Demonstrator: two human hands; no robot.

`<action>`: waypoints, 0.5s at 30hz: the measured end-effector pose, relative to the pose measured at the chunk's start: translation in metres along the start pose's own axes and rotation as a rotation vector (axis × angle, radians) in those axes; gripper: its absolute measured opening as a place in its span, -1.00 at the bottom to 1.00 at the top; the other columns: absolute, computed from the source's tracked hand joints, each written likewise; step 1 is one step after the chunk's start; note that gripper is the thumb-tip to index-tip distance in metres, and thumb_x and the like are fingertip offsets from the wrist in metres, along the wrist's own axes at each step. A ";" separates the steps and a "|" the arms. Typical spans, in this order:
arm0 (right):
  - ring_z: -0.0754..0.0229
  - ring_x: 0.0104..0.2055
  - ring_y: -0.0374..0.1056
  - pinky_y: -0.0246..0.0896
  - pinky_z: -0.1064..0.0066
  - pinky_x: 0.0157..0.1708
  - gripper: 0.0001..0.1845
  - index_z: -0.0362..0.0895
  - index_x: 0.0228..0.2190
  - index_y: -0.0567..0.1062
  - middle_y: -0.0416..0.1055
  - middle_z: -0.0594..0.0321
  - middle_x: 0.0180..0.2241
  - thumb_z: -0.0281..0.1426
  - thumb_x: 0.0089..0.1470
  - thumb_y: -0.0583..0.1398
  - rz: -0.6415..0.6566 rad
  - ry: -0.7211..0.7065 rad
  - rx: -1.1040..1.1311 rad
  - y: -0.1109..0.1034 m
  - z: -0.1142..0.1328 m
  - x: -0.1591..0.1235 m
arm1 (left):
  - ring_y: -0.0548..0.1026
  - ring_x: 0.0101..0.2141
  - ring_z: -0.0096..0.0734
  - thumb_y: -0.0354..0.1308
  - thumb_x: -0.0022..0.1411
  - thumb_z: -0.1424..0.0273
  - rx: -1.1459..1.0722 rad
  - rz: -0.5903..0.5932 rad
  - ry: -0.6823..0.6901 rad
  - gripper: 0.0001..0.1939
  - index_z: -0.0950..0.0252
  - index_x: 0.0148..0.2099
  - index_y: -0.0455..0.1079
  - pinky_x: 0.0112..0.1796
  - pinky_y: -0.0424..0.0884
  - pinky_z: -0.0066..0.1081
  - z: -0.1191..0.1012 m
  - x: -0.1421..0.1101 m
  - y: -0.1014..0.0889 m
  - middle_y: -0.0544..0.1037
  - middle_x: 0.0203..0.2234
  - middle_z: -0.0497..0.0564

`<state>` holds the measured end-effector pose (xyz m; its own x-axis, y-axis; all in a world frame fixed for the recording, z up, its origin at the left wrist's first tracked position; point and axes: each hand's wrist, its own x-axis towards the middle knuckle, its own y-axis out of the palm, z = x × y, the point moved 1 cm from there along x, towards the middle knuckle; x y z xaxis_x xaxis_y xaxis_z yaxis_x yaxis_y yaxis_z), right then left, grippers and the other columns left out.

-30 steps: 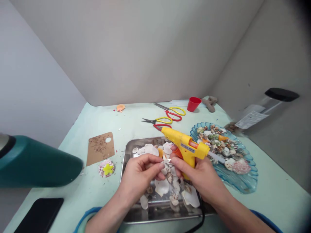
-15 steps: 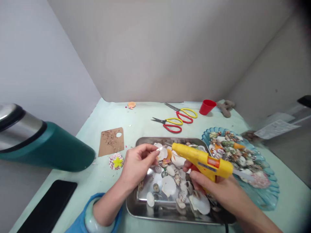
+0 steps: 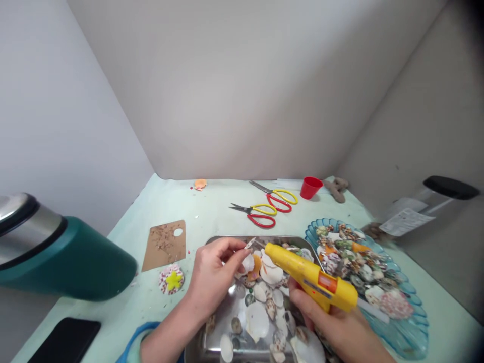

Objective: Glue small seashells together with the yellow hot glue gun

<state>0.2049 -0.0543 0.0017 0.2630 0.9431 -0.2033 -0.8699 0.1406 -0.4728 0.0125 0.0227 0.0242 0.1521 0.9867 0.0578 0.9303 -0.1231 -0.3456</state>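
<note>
My left hand (image 3: 217, 272) is closed, thumb and forefinger pinching a small whitish shell piece (image 3: 250, 243) above a metal tray. Wrapped round the handle of a yellow hot glue gun (image 3: 302, 267) is my right hand (image 3: 325, 317). The gun's nozzle points left, close to the pinched piece; whether they touch I cannot tell. A clear glue stick (image 3: 373, 310) sticks out of its back. Below both hands, the metal tray (image 3: 196, 335) holds many loose shells, among them a white scallop shell (image 3: 257, 321) and an orange one (image 3: 254, 267).
A blue shell-shaped dish (image 3: 410, 335) heaped with shells stands right. Behind lie two pairs of scissors (image 3: 260, 214), a red cup (image 3: 311, 187) and an orange shell (image 3: 200, 184). Leftward are a brown card (image 3: 163, 247), a star-topped round piece (image 3: 172, 279), a green bottle (image 3: 94, 262) and a black phone (image 3: 66, 340).
The whole scene sits lower in view as the head tilts up. My left hand still pinches the small piece, now turned more upright, with the glue gun's nozzle beside it.
</note>
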 end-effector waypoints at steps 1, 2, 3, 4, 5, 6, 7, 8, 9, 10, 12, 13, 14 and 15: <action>0.14 -0.55 0.28 0.23 0.35 -0.47 -0.63 -0.03 -0.46 0.56 0.29 0.31 -0.67 -0.01 -0.11 0.18 0.001 0.002 -0.025 0.000 0.000 0.000 | 0.48 -0.58 -0.43 0.18 0.13 0.34 0.022 -0.008 0.010 -0.88 0.29 -0.36 0.45 -0.51 0.36 -0.49 0.000 0.000 -0.001 0.51 -0.60 -0.07; 0.13 -0.54 0.29 0.24 0.35 -0.46 -0.63 -0.03 -0.46 0.56 0.32 0.31 -0.66 -0.01 -0.10 0.17 0.009 -0.005 -0.039 0.000 0.000 0.000 | 0.47 -0.59 -0.43 0.18 0.13 0.35 0.047 -0.015 0.021 -0.89 0.29 -0.36 0.46 -0.51 0.35 -0.50 0.001 0.000 -0.002 0.50 -0.61 -0.07; 0.12 -0.53 0.31 0.26 0.36 -0.44 -0.64 -0.02 -0.46 0.57 0.33 0.30 -0.65 -0.02 -0.08 0.16 0.025 -0.020 -0.040 0.000 0.000 0.000 | 0.47 -0.59 -0.44 0.18 0.13 0.35 0.068 -0.021 0.031 -0.89 0.29 -0.36 0.46 -0.51 0.35 -0.50 0.002 0.000 -0.002 0.51 -0.62 -0.07; 0.12 -0.52 0.32 0.27 0.37 -0.43 -0.64 -0.02 -0.46 0.57 0.35 0.31 -0.65 -0.03 -0.06 0.16 0.048 -0.036 -0.026 0.000 0.000 0.000 | 0.47 -0.59 -0.44 0.17 0.13 0.35 0.084 -0.023 0.038 -0.89 0.28 -0.35 0.46 -0.51 0.35 -0.50 0.003 -0.001 -0.002 0.51 -0.61 -0.07; 0.13 -0.52 0.33 0.28 0.38 -0.43 -0.65 -0.02 -0.44 0.57 0.37 0.31 -0.65 -0.04 -0.04 0.15 0.077 -0.049 -0.001 0.000 -0.001 0.000 | 0.47 -0.59 -0.44 0.17 0.14 0.35 0.094 -0.022 0.042 -0.88 0.28 -0.35 0.47 -0.51 0.35 -0.50 0.004 -0.001 -0.002 0.53 -0.59 -0.06; 0.15 -0.53 0.34 0.29 0.39 -0.44 -0.65 -0.03 -0.42 0.57 0.38 0.31 -0.65 -0.06 -0.02 0.14 0.106 -0.055 0.025 0.000 -0.001 0.000 | 0.47 -0.59 -0.45 0.17 0.14 0.35 0.097 -0.023 0.043 -0.88 0.28 -0.35 0.47 -0.51 0.36 -0.50 0.005 -0.001 -0.001 0.53 -0.57 -0.06; 0.16 -0.55 0.34 0.29 0.40 -0.45 -0.65 -0.03 -0.40 0.57 0.40 0.32 -0.65 -0.07 -0.01 0.13 0.132 -0.052 0.043 0.001 -0.002 -0.001 | 0.47 -0.59 -0.45 0.16 0.14 0.34 0.097 -0.026 0.041 -0.88 0.28 -0.35 0.47 -0.51 0.36 -0.50 0.007 -0.001 0.000 0.54 -0.55 -0.05; 0.17 -0.56 0.34 0.30 0.42 -0.47 -0.65 -0.04 -0.40 0.57 0.41 0.32 -0.64 -0.08 0.00 0.13 0.150 -0.045 0.046 0.001 -0.002 -0.001 | 0.47 -0.59 -0.46 0.16 0.14 0.34 0.094 -0.028 0.037 -0.88 0.28 -0.35 0.47 -0.51 0.35 -0.50 0.009 -0.001 0.001 0.54 -0.54 -0.05; 0.18 -0.57 0.34 0.30 0.43 -0.48 -0.65 -0.05 -0.41 0.57 0.41 0.32 -0.65 -0.09 0.00 0.12 0.157 -0.041 0.032 0.001 -0.001 -0.002 | 0.47 -0.60 -0.47 0.16 0.13 0.35 0.090 -0.032 0.032 -0.88 0.29 -0.35 0.47 -0.52 0.35 -0.50 0.011 0.000 0.002 0.54 -0.54 -0.06; 0.18 -0.57 0.34 0.29 0.44 -0.50 -0.65 -0.06 -0.43 0.57 0.41 0.33 -0.66 -0.09 0.00 0.12 0.154 -0.040 0.006 0.001 -0.001 -0.002 | 0.46 -0.60 -0.47 0.16 0.13 0.36 0.086 -0.034 0.026 -0.88 0.29 -0.36 0.47 -0.53 0.34 -0.51 0.012 0.000 0.002 0.54 -0.55 -0.06; 0.18 -0.58 0.35 0.29 0.45 -0.54 -0.65 -0.04 -0.45 0.57 0.39 0.34 -0.70 -0.08 -0.02 0.13 0.122 -0.056 -0.060 0.001 0.002 -0.003 | 0.46 -0.61 -0.49 0.16 0.13 0.38 0.085 -0.035 0.017 -0.89 0.29 -0.36 0.47 -0.55 0.33 -0.52 0.015 0.001 0.004 0.53 -0.57 -0.08; 0.17 -0.58 0.36 0.29 0.46 -0.55 -0.66 -0.03 -0.45 0.58 0.39 0.35 -0.71 -0.07 -0.03 0.13 0.102 -0.073 -0.088 0.001 0.003 -0.003 | 0.46 -0.61 -0.49 0.16 0.13 0.38 0.091 -0.035 0.015 -0.90 0.29 -0.36 0.47 -0.55 0.32 -0.53 0.016 0.002 0.004 0.52 -0.58 -0.09; 0.15 -0.57 0.37 0.29 0.46 -0.55 -0.66 -0.02 -0.44 0.58 0.40 0.35 -0.72 -0.07 -0.04 0.14 0.082 -0.095 -0.109 0.001 0.005 -0.003 | 0.46 -0.61 -0.49 0.16 0.13 0.39 0.100 -0.034 0.017 -0.90 0.29 -0.35 0.47 -0.54 0.32 -0.53 0.018 0.002 0.004 0.51 -0.60 -0.09; 0.12 -0.55 0.39 0.30 0.45 -0.55 -0.66 0.00 -0.43 0.59 0.39 0.35 -0.73 -0.07 -0.04 0.14 0.065 -0.121 -0.122 0.001 0.006 -0.003 | 0.46 -0.61 -0.49 0.16 0.13 0.39 0.113 -0.036 0.023 -0.90 0.29 -0.35 0.47 -0.54 0.32 -0.53 0.018 0.002 0.004 0.51 -0.60 -0.10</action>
<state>0.2007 -0.0551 0.0066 0.1498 0.9794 -0.1357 -0.8241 0.0478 -0.5645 0.0107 0.0265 0.0056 0.1283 0.9874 0.0926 0.8919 -0.0741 -0.4461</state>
